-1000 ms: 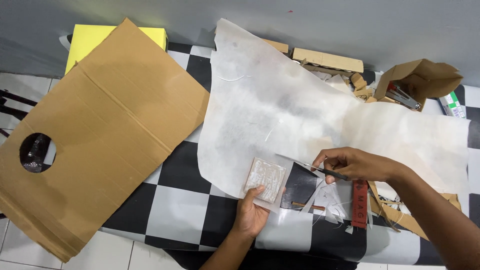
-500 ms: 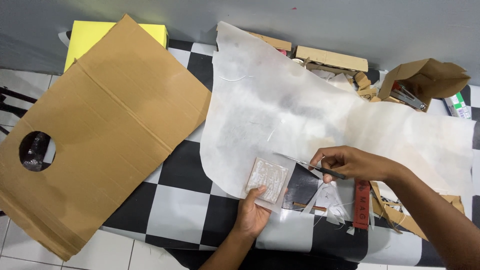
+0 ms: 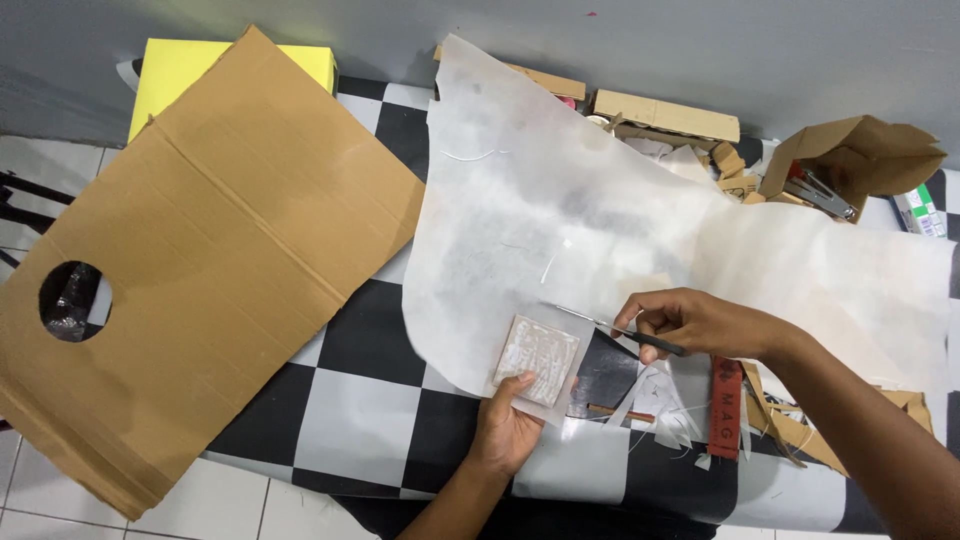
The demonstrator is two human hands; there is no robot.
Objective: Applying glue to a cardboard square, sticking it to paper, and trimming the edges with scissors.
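Observation:
My left hand (image 3: 508, 430) holds a small square cardboard piece (image 3: 536, 358) wrapped in translucent white paper, pressing it against the near edge of the large white paper sheet (image 3: 620, 220). My right hand (image 3: 690, 322) grips a thin craft knife (image 3: 610, 325) with a dark handle. Its blade points left along the paper just above the square piece. Both hands work over a black-and-white checkered table (image 3: 370, 400).
A big brown cardboard sheet (image 3: 200, 250) with a round hole lies at left over a yellow box (image 3: 180, 70). Cardboard strips, an open small box (image 3: 860, 160) and paper scraps (image 3: 670, 400) crowd the right side. A grey wall runs behind.
My hands stay almost in the same place. The right hand with the knife has shifted slightly along the paper edge near the square piece.

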